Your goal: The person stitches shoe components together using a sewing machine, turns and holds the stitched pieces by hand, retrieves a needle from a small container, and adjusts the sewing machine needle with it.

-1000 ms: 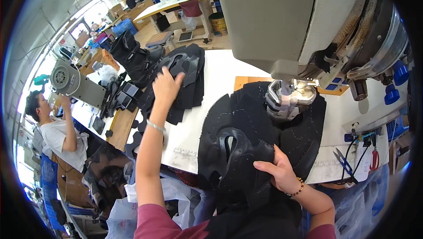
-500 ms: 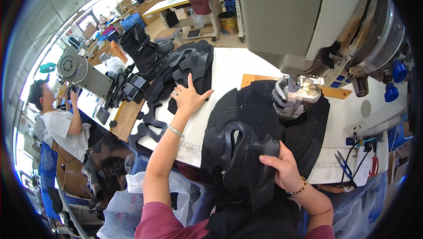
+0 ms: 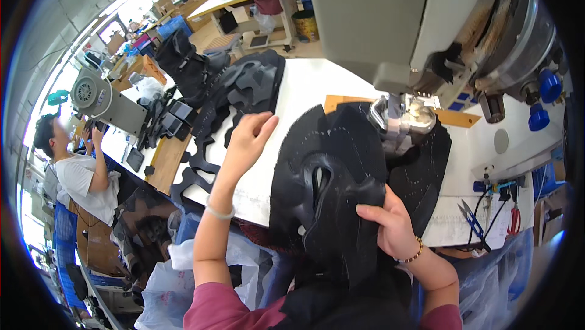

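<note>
- The left hand has come back from the far pile of cut pieces and now sits close to the black shoe upper, fingers spread and loosely open, gripping nothing, resting on or just above the white table.
- That shoe upper lies in the middle of the table edge, its far end tucked under the sewing machine's presser foot, its near end drooping off the table toward the person.
- The right hand is clamped on the upper's near right edge, thumb on top, fingers curled round the black material; a beaded bracelet shows at the wrist.
- Above it all looms the grey sewing machine head, with blue knobs at its right.
- To the left, a stack of black cut pieces spreads over the table.
- Snips lie at the right table edge.
- Far left, another person in a white shirt works at their own machine.
</note>
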### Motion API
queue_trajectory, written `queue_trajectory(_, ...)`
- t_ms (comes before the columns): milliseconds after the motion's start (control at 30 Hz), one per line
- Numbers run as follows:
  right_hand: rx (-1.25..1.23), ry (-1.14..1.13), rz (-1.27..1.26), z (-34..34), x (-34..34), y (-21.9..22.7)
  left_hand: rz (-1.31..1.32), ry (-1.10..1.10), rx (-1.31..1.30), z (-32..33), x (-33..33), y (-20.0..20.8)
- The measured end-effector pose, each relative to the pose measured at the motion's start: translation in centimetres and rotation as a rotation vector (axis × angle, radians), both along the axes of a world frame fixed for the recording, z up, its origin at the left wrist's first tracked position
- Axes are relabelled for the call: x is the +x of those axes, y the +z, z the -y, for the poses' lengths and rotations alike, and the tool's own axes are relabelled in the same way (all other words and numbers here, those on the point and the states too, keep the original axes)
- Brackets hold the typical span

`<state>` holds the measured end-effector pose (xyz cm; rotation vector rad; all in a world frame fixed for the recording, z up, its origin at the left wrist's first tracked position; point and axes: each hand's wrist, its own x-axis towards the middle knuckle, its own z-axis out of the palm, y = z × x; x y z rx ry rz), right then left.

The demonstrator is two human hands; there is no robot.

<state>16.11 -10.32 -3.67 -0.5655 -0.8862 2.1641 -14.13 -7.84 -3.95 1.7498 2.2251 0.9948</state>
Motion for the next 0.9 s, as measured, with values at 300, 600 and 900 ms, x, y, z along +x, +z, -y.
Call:
queue_trajectory(300, 0.226, 0.054, 0.140, -1.2, -0.7, -1.4, 0.946, -0.251, -0.227, 6.4, 3.8, 1.4)
queue_trajectory(600, 0.359, 0.037, 0.192, -1.1, -1.1, -2.1, 0.827, -0.230, -0.086, 6.5, 3.8, 1.3)
queue_trajectory(900, 0.315, 0.039, 0.152, -0.9, -1.6, -2.0, 0.781, -0.212, -0.023, 7.4, 3.9, 2.2)
